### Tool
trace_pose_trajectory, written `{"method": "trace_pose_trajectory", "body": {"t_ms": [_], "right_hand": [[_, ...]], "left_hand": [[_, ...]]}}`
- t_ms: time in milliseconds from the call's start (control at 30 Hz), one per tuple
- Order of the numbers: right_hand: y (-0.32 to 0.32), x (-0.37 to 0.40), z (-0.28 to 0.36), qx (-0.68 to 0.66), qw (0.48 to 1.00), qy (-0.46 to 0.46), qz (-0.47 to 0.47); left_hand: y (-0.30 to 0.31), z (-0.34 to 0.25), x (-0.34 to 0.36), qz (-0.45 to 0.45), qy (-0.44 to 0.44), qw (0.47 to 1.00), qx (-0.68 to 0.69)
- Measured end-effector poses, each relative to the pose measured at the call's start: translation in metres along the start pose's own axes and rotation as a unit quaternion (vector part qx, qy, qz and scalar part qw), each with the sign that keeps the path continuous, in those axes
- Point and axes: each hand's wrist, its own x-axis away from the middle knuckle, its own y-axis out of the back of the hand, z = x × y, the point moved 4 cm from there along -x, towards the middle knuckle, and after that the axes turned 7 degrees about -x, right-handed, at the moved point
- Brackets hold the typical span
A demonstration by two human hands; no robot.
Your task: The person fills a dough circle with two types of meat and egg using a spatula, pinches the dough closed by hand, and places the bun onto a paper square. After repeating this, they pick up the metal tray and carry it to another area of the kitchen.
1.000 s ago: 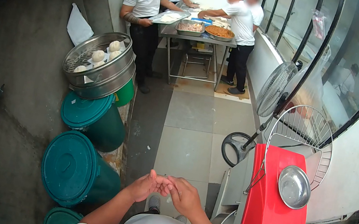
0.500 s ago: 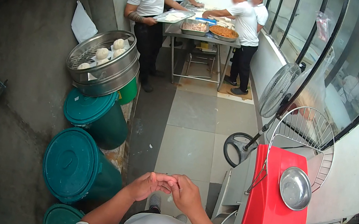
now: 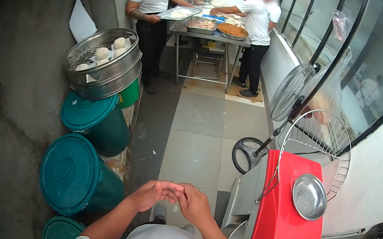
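In front of my shirt, above the floor, my two hands meet at the fingertips. My left hand (image 3: 152, 196) has its palm partly turned up, with the fingers stretched toward the right. Across its fingertips my right hand (image 3: 194, 205) is curled, its back facing me, and it holds the left fingers. No object shows in either hand. The red-topped machine (image 3: 292, 204) stands to the right of my hands, with a metal bowl (image 3: 310, 197) and a wire guard (image 3: 347, 167) on it. Left of my hands is a lidded green bin (image 3: 70, 174).
More green bins (image 3: 87, 112) line the left wall, and a steel steamer (image 3: 102, 73) with white buns (image 3: 102, 53) sits there. Several co-workers stand around a steel table (image 3: 216, 37) holding trays of filling (image 3: 233, 30). A pedestal fan (image 3: 290, 92) stands at the right.
The whole view has shifted slightly, so the surroundings sit a little further left and up. My hands stay joined in nearly the same pose.
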Motion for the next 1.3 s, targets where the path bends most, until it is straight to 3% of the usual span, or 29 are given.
{"method": "trace_pose_trajectory", "body": {"t_ms": [133, 667, 1133, 1300], "right_hand": [[0.002, 0.001, -0.001, 0.062, 0.997, -0.046, 0.018], [-0.002, 0.003, -0.013, 0.065, 0.997, -0.035, 0.028], [0.020, 0.010, -0.012, -0.070, 0.995, -0.075, -0.017], [0.031, 0.035, -0.022, -0.106, 0.986, -0.128, -0.027]], "left_hand": [[-0.001, 0.004, -0.002, -0.022, -0.003, 1.000, -0.007], [0.003, 0.006, -0.004, -0.029, -0.004, 0.999, -0.027], [0.001, 0.003, -0.019, -0.049, -0.021, 0.998, 0.015], [0.017, -0.018, -0.054, -0.164, -0.070, 0.982, 0.059]]}}
